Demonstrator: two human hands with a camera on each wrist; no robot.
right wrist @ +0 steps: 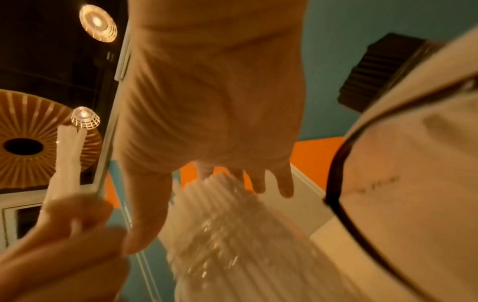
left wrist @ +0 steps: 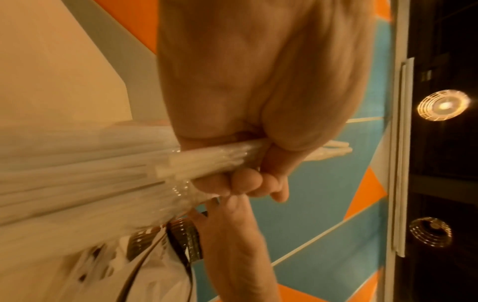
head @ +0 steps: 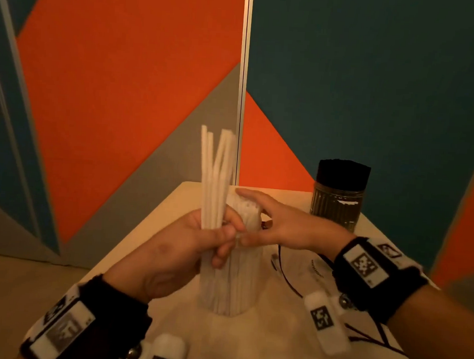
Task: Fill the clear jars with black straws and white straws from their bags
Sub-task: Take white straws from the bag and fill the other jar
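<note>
- Few thin white plastic straws (head: 215, 175) stand upright in the left hand (head: 187, 248), grip curled tight round their lower part, just above the clear jar packed with white straws (head: 228, 276) on the beige table (head: 261, 347).
- Right hand (head: 283, 226) is spread, fingers straight, resting on the packed tops; it holds nothing.
- Judgement: jar looks near full, so use the right fingers to part a gap, then slide the bunch in vertically.
- Loosen the left grip only once the ends are seated.
- Far jar of black straws (head: 339, 196) looks full already.
</note>
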